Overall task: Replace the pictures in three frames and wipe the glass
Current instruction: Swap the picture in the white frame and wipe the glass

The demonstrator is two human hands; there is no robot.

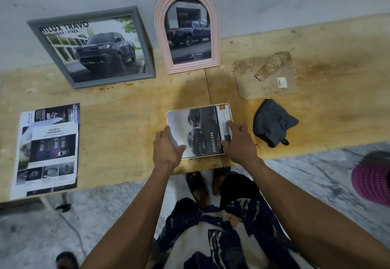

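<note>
Item: small white frame (199, 130), lying flat near the front edge of the plywood table (130, 121), directly before the person. A printed truck picture (202, 133) lay in it, turned sideways, its right margin apparently not yet seated; the blur made this hard to confirm.

Left hand (166, 146): fingers curled round the frame's left edge, thumb lying on its face, holding it in place.

Right hand (238, 140): forefinger extended and pressing the picture's right side, other fingers loosely bent near the lower right corner, gripping nothing.

Grey square frame (92, 47) and pink arched frame (187, 30): both propped upright against the wall at the back, each showing a truck print, standing just beside one another.

Backing board (263, 81): stained, flat on the table to the right, its folding stand resting on it; likely belonged to the small frame.

Grey cloth (272, 123): bunched, just right of the small frame.

Loose brochure sheets (48, 148): stacked at the table's left.

Handling note: the frame looked light and stiff, any glazing fragile and slippery, best held by its edges. The paper was thin, easily creased; flat fingertips near the margins would suit it. The board was rigid and would lift by its rim
</note>
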